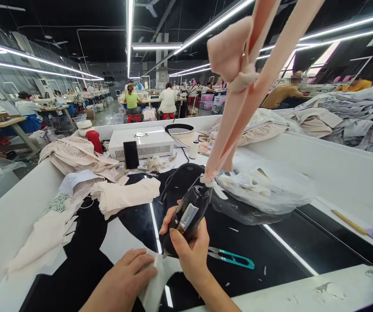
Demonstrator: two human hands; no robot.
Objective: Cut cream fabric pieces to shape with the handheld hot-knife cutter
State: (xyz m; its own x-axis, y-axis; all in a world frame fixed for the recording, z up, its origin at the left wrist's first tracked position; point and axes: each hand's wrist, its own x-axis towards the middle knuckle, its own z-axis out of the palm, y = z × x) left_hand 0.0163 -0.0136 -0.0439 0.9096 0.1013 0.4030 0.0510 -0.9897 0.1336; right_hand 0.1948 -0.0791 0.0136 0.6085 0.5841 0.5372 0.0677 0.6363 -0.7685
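Observation:
My right hand is closed around a black handheld power tool, its tip pointing down at a pale piece of fabric. A cord runs from the tool's back end, and a pink fabric strap tied to it hangs from above. My left hand lies flat on the same pale fabric, fingers stretched out, pressing it onto the black glossy tabletop. Teal thread snips lie on the table just right of my right hand.
Stacks of cream cut pieces lie to the left. A clear plastic bag of pieces sits on the right. A white box machine, a phone and a red cup stand at the back. Other workers sit at distant tables.

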